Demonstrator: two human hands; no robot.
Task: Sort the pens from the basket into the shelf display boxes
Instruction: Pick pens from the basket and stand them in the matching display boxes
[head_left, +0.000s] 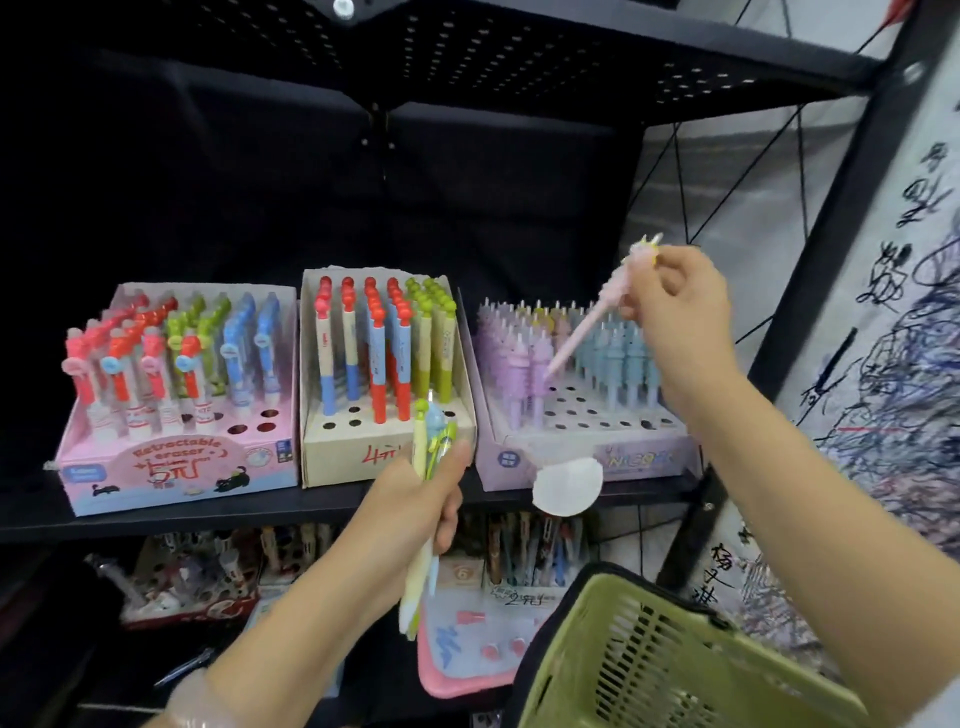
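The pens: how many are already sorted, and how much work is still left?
Done: I cannot count it; the three shelf boxes already stand partly filled. In hand: the right hand holds a pink pen over the purple box. Left: the left hand grips several pens; the basket's contents are hidden.

Open space is left between the tops of the three display boxes and the perforated shelf above (519, 57), so the boxes can be reached from above and from the front. In the lilac box (587, 436) the front rows of holes are unfilled, while the rows behind are crowded with purple and blue pens. The approach to it is partly taken up by the right hand (675, 306) and its slanted pink pen (592, 322). The beige box (387, 441) is fronted by the left hand (415, 499) and its pen bundle (428, 467). The lower right is blocked by the green basket (670, 660), the right side by a black upright (831, 218).
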